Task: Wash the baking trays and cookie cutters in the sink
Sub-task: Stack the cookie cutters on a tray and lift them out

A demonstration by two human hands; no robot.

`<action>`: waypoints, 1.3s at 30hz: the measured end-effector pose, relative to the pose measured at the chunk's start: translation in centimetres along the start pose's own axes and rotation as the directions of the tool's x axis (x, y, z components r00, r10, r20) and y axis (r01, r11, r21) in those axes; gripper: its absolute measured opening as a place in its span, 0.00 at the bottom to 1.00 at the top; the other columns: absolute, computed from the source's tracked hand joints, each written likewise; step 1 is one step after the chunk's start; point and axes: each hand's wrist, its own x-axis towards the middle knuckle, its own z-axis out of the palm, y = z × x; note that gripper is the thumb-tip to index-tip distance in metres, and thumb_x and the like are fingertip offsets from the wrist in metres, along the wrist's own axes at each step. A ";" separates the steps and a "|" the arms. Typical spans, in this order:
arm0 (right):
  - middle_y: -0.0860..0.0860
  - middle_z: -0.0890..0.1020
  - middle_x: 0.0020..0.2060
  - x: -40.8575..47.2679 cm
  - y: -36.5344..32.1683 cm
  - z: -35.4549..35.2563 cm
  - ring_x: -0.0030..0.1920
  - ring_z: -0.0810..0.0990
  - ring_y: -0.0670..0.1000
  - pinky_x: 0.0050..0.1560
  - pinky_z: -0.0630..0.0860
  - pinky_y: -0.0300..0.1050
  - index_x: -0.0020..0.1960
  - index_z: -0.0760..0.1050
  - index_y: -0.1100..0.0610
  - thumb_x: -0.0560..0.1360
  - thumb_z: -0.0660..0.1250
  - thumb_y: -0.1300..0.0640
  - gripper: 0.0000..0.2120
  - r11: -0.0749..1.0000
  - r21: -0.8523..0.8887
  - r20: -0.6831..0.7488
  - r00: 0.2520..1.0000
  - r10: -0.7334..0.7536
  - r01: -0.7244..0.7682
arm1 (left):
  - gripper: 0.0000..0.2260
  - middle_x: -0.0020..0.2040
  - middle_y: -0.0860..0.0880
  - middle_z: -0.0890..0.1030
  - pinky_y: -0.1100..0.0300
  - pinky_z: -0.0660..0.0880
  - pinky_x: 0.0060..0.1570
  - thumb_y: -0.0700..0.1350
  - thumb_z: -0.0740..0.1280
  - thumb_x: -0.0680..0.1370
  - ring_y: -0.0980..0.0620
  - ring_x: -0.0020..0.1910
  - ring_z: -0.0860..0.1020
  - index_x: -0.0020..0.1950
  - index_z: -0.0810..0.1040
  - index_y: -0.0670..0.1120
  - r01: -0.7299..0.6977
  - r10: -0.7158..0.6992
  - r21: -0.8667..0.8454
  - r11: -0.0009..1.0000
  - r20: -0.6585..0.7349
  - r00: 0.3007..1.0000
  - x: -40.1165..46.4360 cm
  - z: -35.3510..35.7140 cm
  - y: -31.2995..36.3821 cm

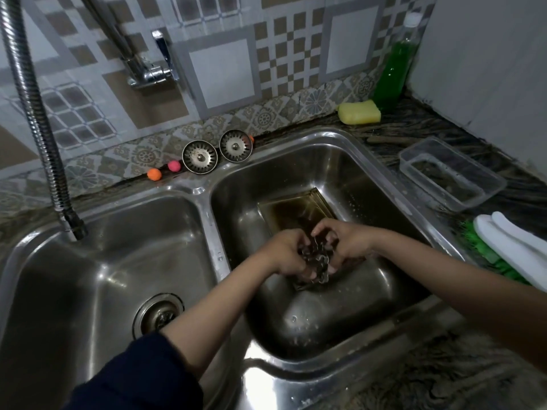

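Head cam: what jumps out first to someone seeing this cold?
Both hands, left hand and right hand, meet over the right basin, gripping a cluster of metal cookie cutters above a baking tray lying in it. Next, the green soap bottle and yellow sponge in the far right corner, and two strainers propped against the tiles behind the sink.

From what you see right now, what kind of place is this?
Most likely a home kitchen: a double steel sink set in a stone counter, patterned wall tiles, and a yellow sponge beside green dish soap.
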 end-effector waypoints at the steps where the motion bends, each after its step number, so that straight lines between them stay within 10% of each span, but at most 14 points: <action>1: 0.53 0.73 0.55 0.5 0.0 -0.3 0.57 0.74 0.51 0.46 0.78 0.41 0.66 0.64 0.49 0.62 0.77 0.69 0.39 1.000 0.013 -0.043 0.999 -0.009 0.010 | 0.29 0.58 0.47 0.75 0.51 0.77 0.56 0.45 0.79 0.62 0.48 0.55 0.77 0.60 0.72 0.49 -0.019 0.019 0.009 1.000 -0.033 0.999 0.8 -0.1 0.0; 8: 0.55 0.73 0.61 4.0 4.8 1.5 0.59 0.75 0.52 0.57 0.78 0.50 0.69 0.62 0.45 0.65 0.76 0.67 0.40 0.998 0.067 -0.167 0.986 -0.004 0.015 | 0.34 0.63 0.49 0.72 0.59 0.73 0.60 0.45 0.78 0.65 0.50 0.62 0.73 0.67 0.67 0.48 -0.021 0.011 -0.054 0.998 -0.174 0.985 3.1 2.1 -3.0; 15: 0.50 0.58 0.66 4.1 7.3 1.0 0.69 0.61 0.54 0.70 0.65 0.54 0.75 0.55 0.41 0.69 0.73 0.42 0.41 0.984 -0.176 -0.290 0.957 -0.012 -0.041 | 0.31 0.67 0.46 0.63 0.55 0.62 0.68 0.53 0.76 0.66 0.45 0.69 0.60 0.66 0.68 0.58 0.003 -0.009 -0.025 1.000 -0.237 0.971 2.8 4.0 -4.7; 20: 0.56 0.59 0.72 4.6 7.4 -0.2 0.73 0.58 0.62 0.69 0.63 0.61 0.73 0.59 0.42 0.71 0.64 0.34 0.34 0.984 0.074 -0.397 0.900 0.181 -0.165 | 0.30 0.74 0.44 0.45 0.54 0.52 0.71 0.54 0.76 0.66 0.41 0.74 0.46 0.63 0.66 0.59 0.066 -0.112 -0.230 0.971 -0.194 0.975 2.8 4.5 -4.6; 24: 0.52 0.69 0.70 7.8 11.1 -0.2 0.68 0.70 0.57 0.64 0.71 0.62 0.72 0.61 0.42 0.57 0.60 0.19 0.49 0.967 0.242 -0.327 0.931 0.160 -0.081 | 0.33 0.69 0.45 0.54 0.65 0.59 0.63 0.56 0.75 0.67 0.46 0.70 0.59 0.66 0.60 0.57 0.117 -0.191 -0.439 0.891 -0.128 0.973 3.3 5.0 -4.0; 29: 0.47 0.72 0.63 6.3 7.5 1.1 0.66 0.72 0.54 0.58 0.71 0.47 0.73 0.61 0.47 0.73 0.65 0.37 0.33 0.956 0.287 -0.358 0.920 0.161 -0.056 | 0.37 0.69 0.44 0.52 0.58 0.63 0.69 0.65 0.73 0.64 0.42 0.69 0.63 0.65 0.56 0.64 0.214 -0.289 -0.479 0.852 -0.089 0.953 3.6 5.4 -4.2; 39: 0.51 0.65 0.70 5.5 6.4 2.4 0.70 0.66 0.53 0.63 0.70 0.53 0.72 0.57 0.37 0.71 0.70 0.41 0.34 0.962 0.175 -0.558 0.826 -0.078 0.210 | 0.40 0.72 0.42 0.53 0.52 0.64 0.70 0.71 0.68 0.62 0.40 0.71 0.63 0.69 0.52 0.72 0.116 -0.293 -0.516 0.849 -0.276 0.916 2.6 5.3 -4.1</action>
